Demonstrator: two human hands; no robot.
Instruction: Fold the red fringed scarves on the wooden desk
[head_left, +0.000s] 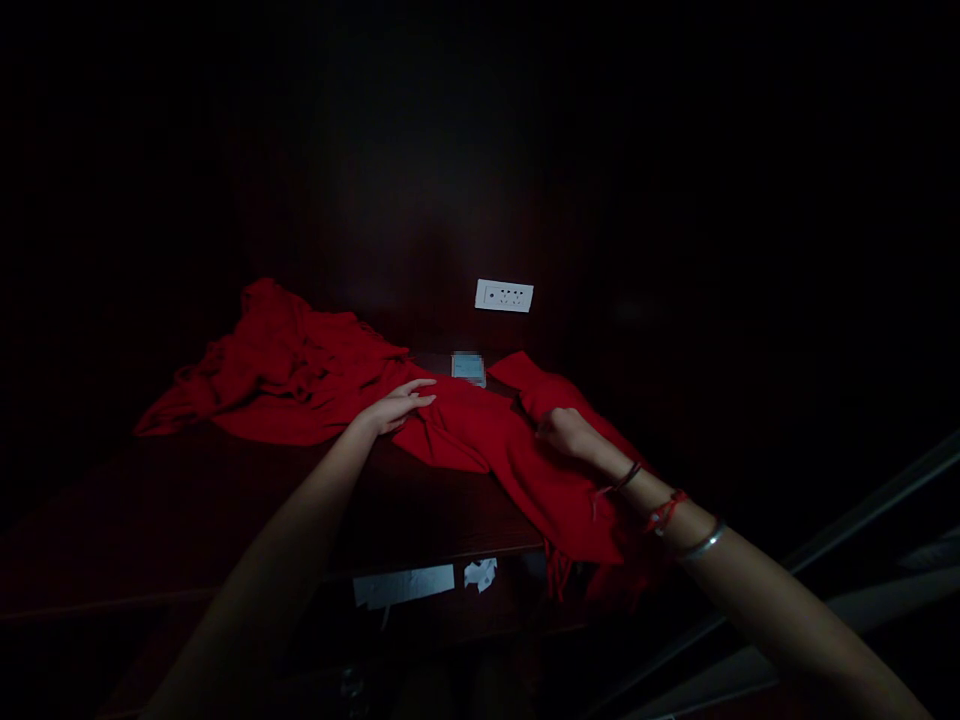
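A long red scarf (465, 420) with a fringed end lies across the dark wooden desk, bunched in a heap on the left and spread flatter toward the right. My left hand (397, 405) rests on the middle of it, fingers stretched out. At the right part, my right hand (568, 432) is closed on the fabric; its fingertips are partly hidden. Some of the scarf hangs over the desk's front edge beneath my right forearm, which wears bracelets.
A white wall socket (504, 296) is on the dark back panel. Below it, a small pale blue item (469, 368) lies behind the scarf. Under the desk edge (420, 560) are a pale strip (405, 586) and a crumpled white piece (481, 573). The surroundings are very dark.
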